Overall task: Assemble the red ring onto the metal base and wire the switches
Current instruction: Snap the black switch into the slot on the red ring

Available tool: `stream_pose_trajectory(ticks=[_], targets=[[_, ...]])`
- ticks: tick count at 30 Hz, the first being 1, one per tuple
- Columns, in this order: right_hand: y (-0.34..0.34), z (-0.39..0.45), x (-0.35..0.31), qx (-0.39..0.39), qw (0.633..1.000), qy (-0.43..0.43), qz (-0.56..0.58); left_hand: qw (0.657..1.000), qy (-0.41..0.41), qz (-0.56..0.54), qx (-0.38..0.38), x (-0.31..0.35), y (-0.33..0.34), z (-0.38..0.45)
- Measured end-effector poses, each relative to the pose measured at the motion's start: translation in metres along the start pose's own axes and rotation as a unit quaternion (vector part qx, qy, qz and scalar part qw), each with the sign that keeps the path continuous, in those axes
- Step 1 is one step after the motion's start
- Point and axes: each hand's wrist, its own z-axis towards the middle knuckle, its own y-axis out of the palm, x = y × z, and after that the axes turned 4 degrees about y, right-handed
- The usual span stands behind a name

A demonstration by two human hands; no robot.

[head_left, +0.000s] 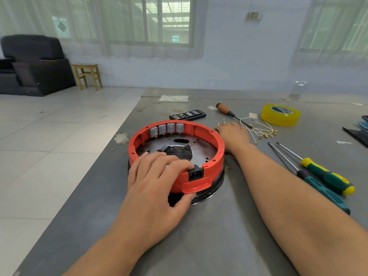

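Atop the metal base (197, 148) sits a glossy red ring (209, 144) (round).

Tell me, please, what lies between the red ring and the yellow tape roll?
In the head view, the right hand rests flat there, then a bundle of white wires before the tape roll; ring.

Red ring (207, 136) smooth matt plastic, metal base (199, 149) dull grey plate with dark blotches, switches (166, 128) grey plastic, table (219, 226) matt grey, tape roll (280, 114) glossy translucent yellow, screwdriver (226, 108) with varnished wooden handle, stool (87, 75) bare wood.
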Motion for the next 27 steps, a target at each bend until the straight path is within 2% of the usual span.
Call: stream_pose_trajectory(ticks=[8, 12, 17, 23, 25, 27], targets=[[0.0, -0.017, -0.001, 0.085, 0.996, -0.009, -0.033, 1.0, 0.01, 0.002, -0.003, -0.002, -0.003, -0.001], [-0.003, -0.038, 0.005, 0.111, 0.994, -0.012, -0.008, 1.0, 0.019, -0.001, -0.005, -0.003, -0.006, -0.002], [-0.006, -0.08, 0.012, 0.104, 0.992, -0.01, 0.064, 0.999, 0.031, -0.023, 0.005, -0.005, -0.01, -0.006], [-0.012, -0.143, 0.023, 0.105, 0.99, -0.032, 0.091, 0.998, 0.044, -0.035, -0.006, 0.001, -0.02, -0.017], [-0.014, -0.16, 0.027, 0.101, 0.989, -0.03, 0.105, 0.998, 0.024, -0.057, 0.018, 0.005, -0.022, -0.019], [-0.015, -0.175, 0.03, 0.101, 0.986, -0.017, 0.131, 0.993, -0.035, -0.085, 0.079, 0.013, -0.024, -0.019]])
